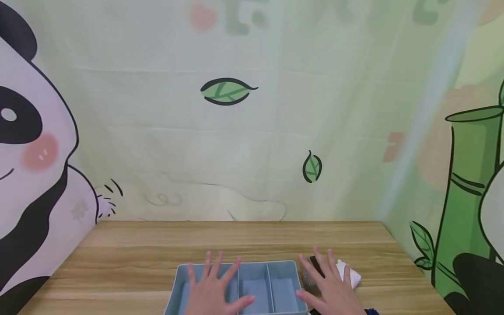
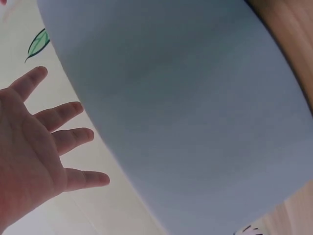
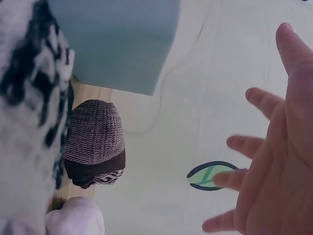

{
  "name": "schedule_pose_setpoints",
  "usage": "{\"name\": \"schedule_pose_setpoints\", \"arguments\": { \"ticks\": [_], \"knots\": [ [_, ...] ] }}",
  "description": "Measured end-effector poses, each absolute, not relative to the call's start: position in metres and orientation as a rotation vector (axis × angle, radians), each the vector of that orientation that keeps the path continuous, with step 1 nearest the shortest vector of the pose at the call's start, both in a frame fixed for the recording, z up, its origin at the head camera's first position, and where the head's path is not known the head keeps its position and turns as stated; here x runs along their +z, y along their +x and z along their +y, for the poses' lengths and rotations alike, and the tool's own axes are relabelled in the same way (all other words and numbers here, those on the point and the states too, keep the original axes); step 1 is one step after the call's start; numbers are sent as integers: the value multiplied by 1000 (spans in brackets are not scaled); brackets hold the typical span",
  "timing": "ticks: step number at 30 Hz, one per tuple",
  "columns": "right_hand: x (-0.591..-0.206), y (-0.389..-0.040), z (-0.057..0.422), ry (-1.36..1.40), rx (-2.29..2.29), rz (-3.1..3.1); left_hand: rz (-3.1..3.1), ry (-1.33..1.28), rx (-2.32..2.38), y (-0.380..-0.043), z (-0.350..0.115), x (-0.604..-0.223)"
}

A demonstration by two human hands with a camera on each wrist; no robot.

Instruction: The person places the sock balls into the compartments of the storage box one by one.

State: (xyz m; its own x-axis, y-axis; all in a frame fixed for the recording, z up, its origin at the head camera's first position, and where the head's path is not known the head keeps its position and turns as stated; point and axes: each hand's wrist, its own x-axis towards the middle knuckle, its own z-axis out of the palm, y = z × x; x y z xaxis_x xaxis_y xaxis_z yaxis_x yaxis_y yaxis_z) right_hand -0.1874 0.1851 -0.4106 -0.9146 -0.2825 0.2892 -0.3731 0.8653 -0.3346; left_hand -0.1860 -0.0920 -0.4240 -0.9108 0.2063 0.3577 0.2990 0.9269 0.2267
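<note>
Both hands are held up with fingers straight and spread, and neither grips anything. My left hand [image 1: 210,286] overlaps the left part of a light blue divided box [image 1: 253,264] in the head view. In the left wrist view its palm and fingers show beside the box's smooth outer wall [image 2: 186,117]. My right hand [image 1: 330,284] is over the box's right edge, in front of a brown knit bundle [image 3: 95,137] that looks like a rolled sock. Beside that lies a white cloth bundle [image 1: 352,273], partly hidden by the fingers in the head view.
The wood-grain table [image 1: 118,253] ends at a pale printed backdrop [image 1: 157,109] with a panda, leaves and bamboo. The box's dividers [image 1: 270,286] separate its compartments. Blurred black-and-white patterned fabric [image 3: 29,98] fills the left of the right wrist view.
</note>
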Motion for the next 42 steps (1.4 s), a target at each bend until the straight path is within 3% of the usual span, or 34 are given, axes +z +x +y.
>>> {"name": "schedule_pose_setpoints", "arguments": {
  "ticks": [22, 42],
  "knots": [
    [-423, -186, 191, 720, 727, -2620, -2817, -199, -512, -181, -136, -431],
    [-428, -185, 202, 757, 705, -2551, -2934, -36, -564, -184, -169, -435]
  ]
}}
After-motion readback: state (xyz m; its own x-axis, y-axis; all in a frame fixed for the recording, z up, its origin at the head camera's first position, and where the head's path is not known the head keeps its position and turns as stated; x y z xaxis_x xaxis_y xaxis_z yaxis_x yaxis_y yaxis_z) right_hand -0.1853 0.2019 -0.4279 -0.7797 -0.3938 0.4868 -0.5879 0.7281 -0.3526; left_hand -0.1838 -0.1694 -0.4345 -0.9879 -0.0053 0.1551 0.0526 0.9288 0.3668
